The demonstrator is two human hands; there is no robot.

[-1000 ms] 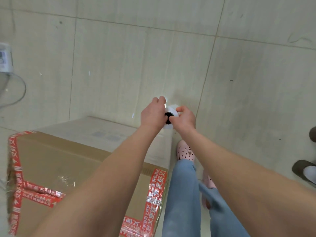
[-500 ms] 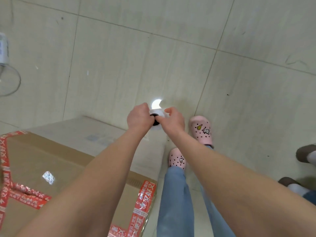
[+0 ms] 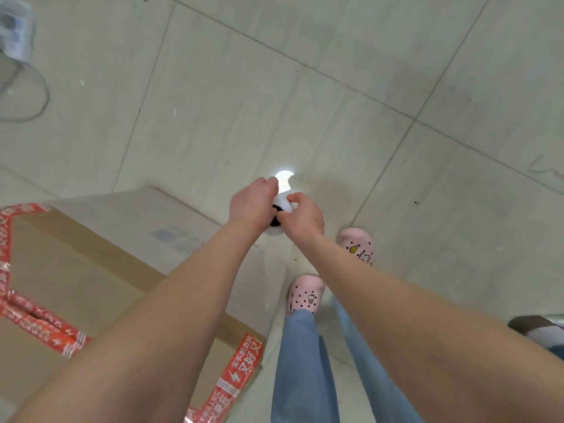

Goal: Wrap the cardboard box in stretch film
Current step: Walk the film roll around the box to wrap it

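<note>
A big cardboard box (image 3: 76, 270) sealed with red printed tape stands on the floor at the lower left, its far side glossy under clear film. Beyond its far right corner I hold a stretch film roll (image 3: 279, 216), seen end-on with a white rim and a dark core. My left hand (image 3: 251, 206) grips the roll from the left and my right hand (image 3: 302, 216) grips it from the right. Film runs from the roll back to the box's right side, barely visible.
My feet in pink clogs (image 3: 305, 294) stand on pale floor tiles to the right of the box. Another person's dark shoe (image 3: 534, 326) shows at the right edge. A white device with a looped cable (image 3: 18, 71) lies at the upper left.
I have stepped forward along the box's right side: my right foot has come into view ahead. Both hands keep their grip on the roll; the box has slid left in view.
</note>
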